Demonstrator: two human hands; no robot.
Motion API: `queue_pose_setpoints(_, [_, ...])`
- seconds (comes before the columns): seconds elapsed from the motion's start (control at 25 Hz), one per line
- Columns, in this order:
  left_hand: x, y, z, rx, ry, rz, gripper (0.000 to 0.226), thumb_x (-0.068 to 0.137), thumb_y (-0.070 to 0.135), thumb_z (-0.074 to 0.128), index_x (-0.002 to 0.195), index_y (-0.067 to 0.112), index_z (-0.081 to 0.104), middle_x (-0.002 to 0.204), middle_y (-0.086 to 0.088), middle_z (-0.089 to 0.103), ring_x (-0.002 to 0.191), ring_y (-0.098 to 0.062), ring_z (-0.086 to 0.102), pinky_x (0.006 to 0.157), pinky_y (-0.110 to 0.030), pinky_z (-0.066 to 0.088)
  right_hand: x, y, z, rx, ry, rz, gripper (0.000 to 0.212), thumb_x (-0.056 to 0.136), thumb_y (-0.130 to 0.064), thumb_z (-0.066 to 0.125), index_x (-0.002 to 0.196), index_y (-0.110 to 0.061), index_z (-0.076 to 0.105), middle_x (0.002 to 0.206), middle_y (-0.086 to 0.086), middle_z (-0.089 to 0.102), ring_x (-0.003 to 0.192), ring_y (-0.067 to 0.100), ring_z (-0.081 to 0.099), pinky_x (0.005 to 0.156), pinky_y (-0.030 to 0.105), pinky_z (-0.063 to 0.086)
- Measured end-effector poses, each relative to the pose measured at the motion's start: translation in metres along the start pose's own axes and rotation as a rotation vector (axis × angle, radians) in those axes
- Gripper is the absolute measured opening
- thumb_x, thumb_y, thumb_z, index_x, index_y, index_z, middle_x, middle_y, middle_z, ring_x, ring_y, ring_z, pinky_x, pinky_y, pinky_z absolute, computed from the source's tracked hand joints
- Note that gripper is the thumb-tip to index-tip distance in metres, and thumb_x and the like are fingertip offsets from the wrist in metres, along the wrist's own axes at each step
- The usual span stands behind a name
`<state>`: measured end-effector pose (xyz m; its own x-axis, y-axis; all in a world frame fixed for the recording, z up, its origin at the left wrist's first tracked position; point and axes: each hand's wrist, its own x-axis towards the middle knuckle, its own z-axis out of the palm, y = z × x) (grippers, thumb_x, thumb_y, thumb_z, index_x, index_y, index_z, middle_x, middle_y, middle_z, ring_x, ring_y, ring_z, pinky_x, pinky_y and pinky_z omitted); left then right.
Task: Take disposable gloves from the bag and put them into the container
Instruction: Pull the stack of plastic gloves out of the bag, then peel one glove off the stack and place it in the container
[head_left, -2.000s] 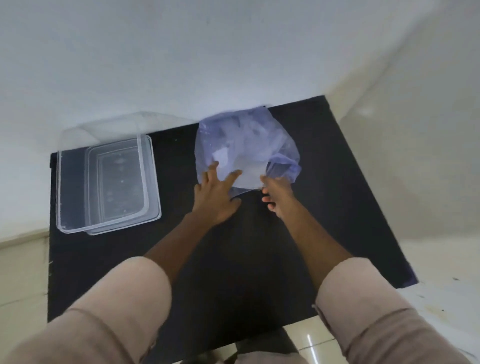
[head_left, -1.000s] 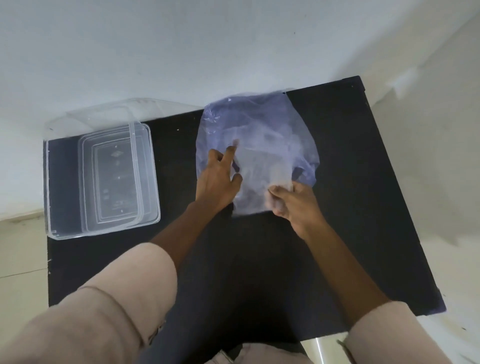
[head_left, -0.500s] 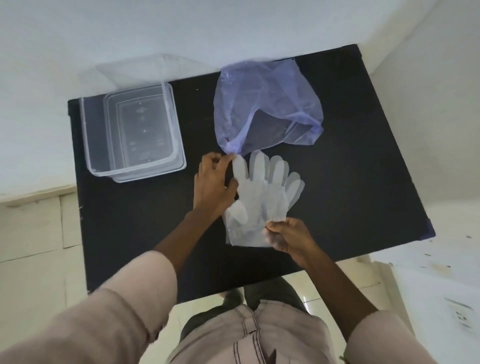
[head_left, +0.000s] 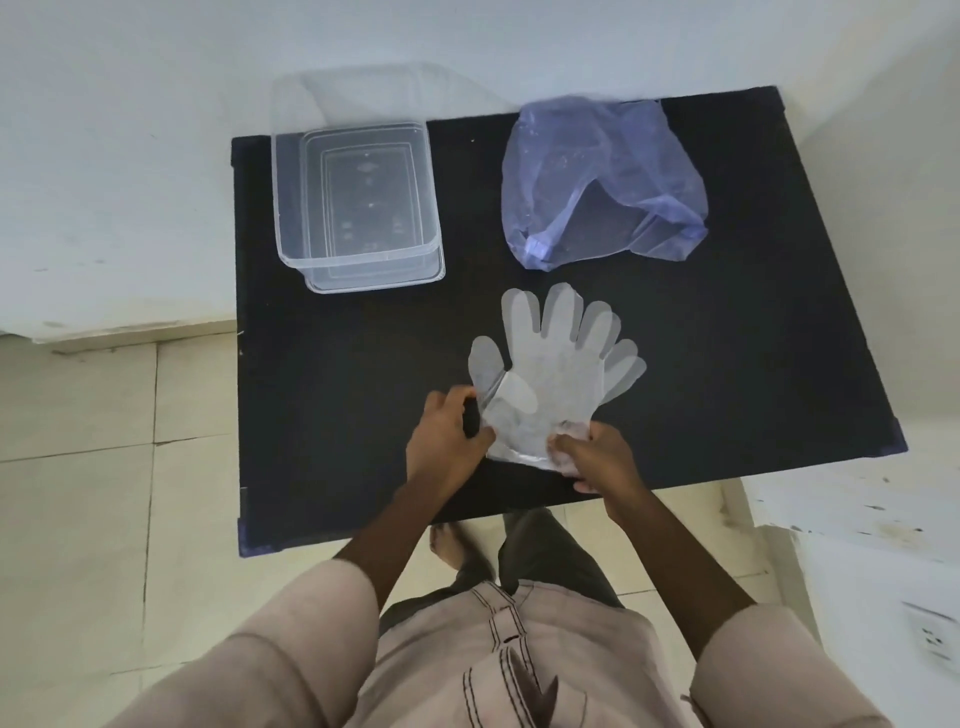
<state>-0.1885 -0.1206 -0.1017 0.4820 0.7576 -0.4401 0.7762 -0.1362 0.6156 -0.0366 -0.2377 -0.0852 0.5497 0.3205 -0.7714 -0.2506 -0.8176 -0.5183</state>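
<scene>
Clear disposable gloves (head_left: 553, 364) lie flat and stacked on the black table (head_left: 753, 364), fingers pointing away from me. My left hand (head_left: 447, 441) pinches their cuff at the left edge. My right hand (head_left: 597, 457) grips the cuff at the right corner. The bluish plastic bag (head_left: 602, 176) rests slack at the table's far side, its mouth facing me. An empty clear plastic container (head_left: 358, 202) stands at the far left of the table, well apart from both hands.
The table stands against a white wall, with tiled floor to its left and below. Its near edge is just under my hands. A white surface with a wall socket (head_left: 930, 639) lies at the right. My feet show under the table edge.
Both hands went into the bag, and my right hand drew the gloves out toward me. My left hand has moved from the gloves' fingers down to the cuff. The bag now lies slack.
</scene>
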Motion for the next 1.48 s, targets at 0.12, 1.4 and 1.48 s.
queue_pose_setpoints(0.12, [0.013,0.014,0.002,0.064,0.022,0.008,0.038,0.081,0.036,0.067,0.116,0.026,0.057,0.112,-0.004,0.055,0.091,-0.025,0.062,0.08,-0.041,0.055,-0.004,0.002,-0.005,-0.128,0.089,-0.049,0.031,0.082,-0.04,0.069,0.098,-0.016,0.059,0.099,0.006,0.063,0.08,0.018,0.061,0.065,0.032,0.057])
queue_pose_setpoints(1.4, [-0.028,-0.002,0.06,0.663,-0.058,0.686,0.075,0.096,0.054,0.031,0.151,0.006,0.013,0.159,-0.017,0.022,0.147,-0.032,0.017,0.117,-0.053,0.014,-0.004,-0.028,-0.021,-0.641,0.271,-0.715,0.027,0.097,-0.028,0.051,0.103,-0.007,0.065,0.098,0.014,0.072,0.085,0.026,0.069,0.084,0.032,0.052])
queue_pose_setpoints(1.48, [-0.024,-0.002,0.064,0.667,-0.103,0.65,0.08,0.096,0.06,0.026,0.152,0.005,0.009,0.16,-0.016,0.013,0.148,-0.033,0.009,0.118,-0.054,0.01,-0.004,-0.029,-0.021,-0.688,0.26,-0.695,0.029,0.098,-0.03,0.048,0.106,-0.007,0.065,0.102,0.014,0.072,0.088,0.027,0.068,0.086,0.031,0.05])
